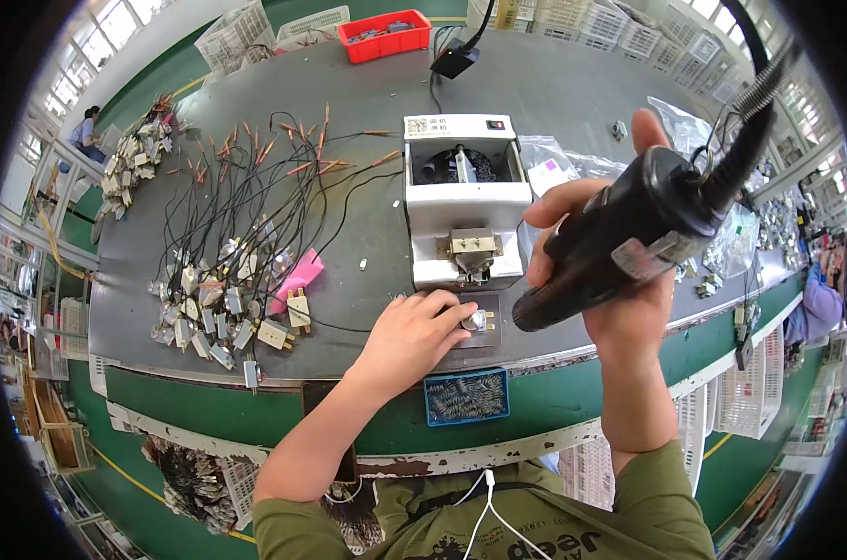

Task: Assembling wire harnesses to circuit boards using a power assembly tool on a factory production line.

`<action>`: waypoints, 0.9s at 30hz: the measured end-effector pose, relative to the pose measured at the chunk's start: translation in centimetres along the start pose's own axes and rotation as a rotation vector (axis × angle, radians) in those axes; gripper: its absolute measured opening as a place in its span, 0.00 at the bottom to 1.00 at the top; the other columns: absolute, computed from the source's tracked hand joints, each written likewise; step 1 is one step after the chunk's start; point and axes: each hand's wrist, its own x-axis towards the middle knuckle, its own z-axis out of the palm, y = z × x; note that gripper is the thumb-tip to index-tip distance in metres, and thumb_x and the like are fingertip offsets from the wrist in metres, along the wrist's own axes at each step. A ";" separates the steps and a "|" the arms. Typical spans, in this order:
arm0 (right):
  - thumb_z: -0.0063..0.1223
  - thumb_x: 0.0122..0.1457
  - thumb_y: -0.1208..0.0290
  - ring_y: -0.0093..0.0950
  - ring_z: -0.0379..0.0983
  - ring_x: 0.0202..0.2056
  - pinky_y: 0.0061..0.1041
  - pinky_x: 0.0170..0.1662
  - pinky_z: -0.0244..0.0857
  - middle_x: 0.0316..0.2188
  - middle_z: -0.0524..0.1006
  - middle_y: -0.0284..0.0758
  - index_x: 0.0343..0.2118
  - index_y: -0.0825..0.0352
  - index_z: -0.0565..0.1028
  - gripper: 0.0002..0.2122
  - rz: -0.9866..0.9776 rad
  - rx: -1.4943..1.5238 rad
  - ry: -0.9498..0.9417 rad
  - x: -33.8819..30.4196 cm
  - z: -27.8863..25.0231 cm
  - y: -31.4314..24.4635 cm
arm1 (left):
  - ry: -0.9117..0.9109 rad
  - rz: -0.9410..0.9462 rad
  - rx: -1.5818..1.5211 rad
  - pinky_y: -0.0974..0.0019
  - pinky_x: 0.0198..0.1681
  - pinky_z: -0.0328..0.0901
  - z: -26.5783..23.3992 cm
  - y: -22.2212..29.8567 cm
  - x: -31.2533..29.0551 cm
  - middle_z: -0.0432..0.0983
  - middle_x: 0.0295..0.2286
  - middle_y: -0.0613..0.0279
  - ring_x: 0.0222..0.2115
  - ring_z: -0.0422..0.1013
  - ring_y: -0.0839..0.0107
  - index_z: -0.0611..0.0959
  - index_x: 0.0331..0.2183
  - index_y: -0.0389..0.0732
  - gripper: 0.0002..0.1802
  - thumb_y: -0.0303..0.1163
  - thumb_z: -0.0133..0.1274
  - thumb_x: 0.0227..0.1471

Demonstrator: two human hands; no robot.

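My right hand (619, 308) grips a black electric screwdriver (619, 243), its tip pointing down-left toward a small metal part (479, 321) on a dark fixture plate (484, 338). My left hand (412, 334) rests on that plate, fingers pinching the small metal part. Just behind the plate stands a white screw feeder box (465, 201). A coiled black cable (755, 103) runs up from the screwdriver's rear.
A pile of small motors with black wires (228, 299) and a pink piece (298, 277) lie at the left of the grey bench (367, 271). A blue tray of screws (467, 396) hangs at the front edge. A red bin (386, 35) and white crates stand far back.
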 end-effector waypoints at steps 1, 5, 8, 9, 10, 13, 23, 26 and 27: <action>0.59 0.60 0.53 0.32 0.78 0.30 0.29 0.36 0.74 0.43 0.76 0.51 0.70 0.62 0.43 0.44 0.106 0.173 0.071 0.3 0.9 -0.8 | -0.009 -0.012 -0.002 0.60 0.41 0.66 0.0 -0.1 -0.1 0.74 0.39 0.66 0.36 0.73 0.64 0.82 0.47 0.47 0.19 0.39 0.61 0.53; 0.43 0.61 0.32 0.36 0.78 0.34 0.33 0.38 0.75 0.45 0.75 0.55 0.72 0.57 0.38 0.47 0.140 0.079 0.007 -0.1 1.2 -1.6 | 0.001 -0.019 -0.010 0.60 0.42 0.66 0.1 -0.2 -0.2 0.74 0.39 0.66 0.36 0.73 0.63 0.81 0.46 0.46 0.19 0.39 0.61 0.53; 0.50 0.62 0.39 0.37 0.77 0.36 0.36 0.39 0.75 0.49 0.73 0.54 0.72 0.55 0.37 0.46 0.012 0.168 0.062 0.2 1.9 -1.6 | 0.007 0.004 0.011 0.60 0.42 0.66 -0.1 -0.1 -0.2 0.74 0.39 0.66 0.37 0.73 0.63 0.81 0.46 0.46 0.19 0.38 0.61 0.52; 0.53 0.62 0.45 0.36 0.77 0.35 0.34 0.38 0.75 0.49 0.73 0.53 0.72 0.55 0.37 0.45 -0.121 0.193 -0.011 0.7 1.6 -0.9 | 0.015 0.003 0.011 0.60 0.42 0.66 -0.1 0.0 -0.2 0.74 0.39 0.66 0.37 0.73 0.63 0.81 0.46 0.46 0.19 0.38 0.61 0.52; 0.57 0.62 0.50 0.34 0.77 0.35 0.33 0.37 0.75 0.48 0.73 0.52 0.72 0.55 0.36 0.46 -0.253 0.219 -0.084 1.1 1.2 0.2 | 0.017 0.001 0.004 0.60 0.42 0.66 0.0 0.1 -0.2 0.74 0.39 0.67 0.37 0.73 0.64 0.81 0.47 0.46 0.19 0.39 0.60 0.53; 0.60 0.62 0.64 0.30 0.77 0.31 0.28 0.34 0.74 0.47 0.74 0.51 0.71 0.56 0.33 0.47 -0.262 -0.210 0.099 0.9 1.2 2.0 | 0.032 0.006 -0.006 0.60 0.42 0.65 0.2 0.0 -0.3 0.73 0.39 0.67 0.38 0.73 0.65 0.81 0.47 0.46 0.19 0.39 0.59 0.54; 0.54 0.57 0.87 0.23 0.76 0.25 0.22 0.31 0.73 0.34 0.79 0.43 0.70 0.57 0.28 0.50 -0.216 0.059 0.229 1.2 2.9 4.4 | 0.045 -0.009 -0.017 0.60 0.42 0.66 0.4 -0.1 -0.3 0.74 0.39 0.68 0.38 0.73 0.64 0.80 0.48 0.49 0.21 0.37 0.62 0.51; 0.54 0.57 0.87 0.22 0.76 0.25 0.21 0.31 0.73 0.34 0.79 0.42 0.70 0.58 0.28 0.50 -0.217 0.043 0.241 1.3 2.9 4.7 | 0.045 -0.007 -0.013 0.60 0.42 0.66 0.4 -0.1 -0.2 0.74 0.39 0.68 0.38 0.73 0.65 0.80 0.48 0.48 0.21 0.37 0.62 0.51; 0.54 0.57 0.87 0.22 0.76 0.25 0.21 0.31 0.73 0.34 0.79 0.42 0.70 0.58 0.28 0.50 -0.217 0.043 0.240 1.3 3.0 4.8 | 0.044 -0.007 -0.008 0.60 0.41 0.66 0.3 -0.1 -0.2 0.74 0.39 0.68 0.38 0.73 0.65 0.80 0.48 0.48 0.20 0.37 0.62 0.51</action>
